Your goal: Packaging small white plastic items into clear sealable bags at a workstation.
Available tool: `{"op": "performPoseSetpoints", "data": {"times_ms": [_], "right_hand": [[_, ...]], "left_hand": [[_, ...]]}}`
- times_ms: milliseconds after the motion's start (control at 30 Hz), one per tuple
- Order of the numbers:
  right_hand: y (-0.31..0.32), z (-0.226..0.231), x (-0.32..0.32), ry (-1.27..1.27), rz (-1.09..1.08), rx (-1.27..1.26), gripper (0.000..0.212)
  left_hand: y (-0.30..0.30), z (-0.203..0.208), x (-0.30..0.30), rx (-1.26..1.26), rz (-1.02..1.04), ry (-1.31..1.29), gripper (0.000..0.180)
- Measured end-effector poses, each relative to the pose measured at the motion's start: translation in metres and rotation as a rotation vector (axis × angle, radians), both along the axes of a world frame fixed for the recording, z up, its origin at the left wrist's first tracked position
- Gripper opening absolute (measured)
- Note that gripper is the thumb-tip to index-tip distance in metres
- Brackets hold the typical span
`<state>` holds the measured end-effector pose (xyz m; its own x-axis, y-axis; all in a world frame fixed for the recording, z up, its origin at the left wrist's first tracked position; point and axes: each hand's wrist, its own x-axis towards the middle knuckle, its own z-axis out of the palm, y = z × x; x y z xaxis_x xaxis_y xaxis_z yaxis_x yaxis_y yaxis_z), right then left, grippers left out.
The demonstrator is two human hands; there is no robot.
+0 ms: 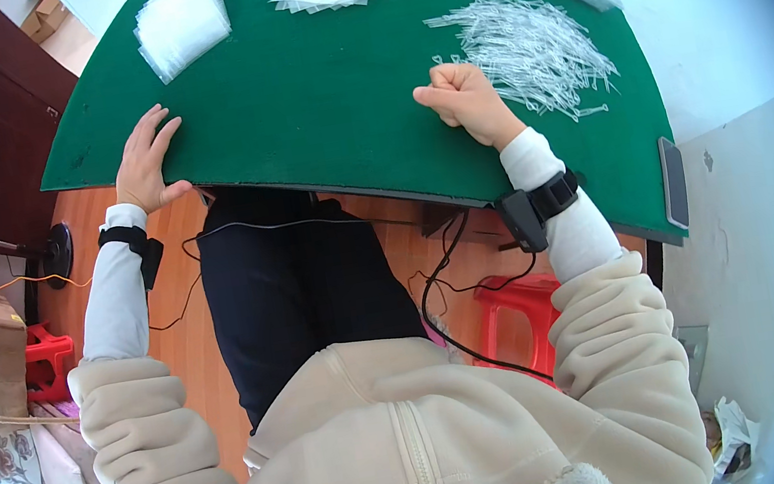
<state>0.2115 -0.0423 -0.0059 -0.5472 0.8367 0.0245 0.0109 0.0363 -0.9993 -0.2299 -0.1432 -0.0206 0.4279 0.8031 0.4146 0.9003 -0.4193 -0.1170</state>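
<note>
The right hand (464, 100) is balled into a fist on the green felt-covered surface (326, 110); whether it grips anything cannot be told. Just beyond and to its right, touching the knuckles, lies the loose heap of thin clear plastic sticks (534, 51). The left hand (143, 161) lies open and flat on the near left edge, holding nothing; stacks of small clear plastic bags (181, 16) sit well ahead of it. This looks like a pause between picks; a fresh pick would call for opening the fist over the heap.

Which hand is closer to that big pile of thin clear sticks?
Right. The right hand, a closed fist, rests beside the pile of sticks; the left hand grips the green table's near edge, far across.
</note>
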Motion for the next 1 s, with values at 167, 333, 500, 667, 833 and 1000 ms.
{"op": "performPoseSetpoints", "data": {"times_ms": [167, 333, 500, 667, 833, 1000], "right_hand": [[0.002, 0.001, 0.002, 0.003, 0.007, -0.020, 0.044], [-0.002, 0.005, 0.001, -0.019, 0.057, -0.050, 0.044], [-0.002, 0.011, 0.001, -0.057, 0.090, -0.133, 0.045], [-0.002, 0.008, -0.002, -0.080, 0.105, -0.150, 0.044], [0.001, 0.011, -0.002, -0.180, 0.069, 0.017, 0.043], [0.008, 0.007, -0.004, -0.310, 0.169, 0.179, 0.041]], "left_hand": [[0.002, 0.000, -0.003, 0.010, -0.009, 0.005, 0.093], [-0.001, -0.002, -0.002, 0.007, -0.017, -0.043, 0.091], [-0.004, -0.002, -0.004, -0.005, -0.014, -0.053, 0.090], [-0.001, 0.002, -0.004, 0.027, -0.020, -0.058, 0.091], [0.001, 0.006, -0.003, 0.022, -0.056, -0.096, 0.090], [0.001, 0.010, 0.005, -0.059, -0.091, -0.208, 0.088]]}}
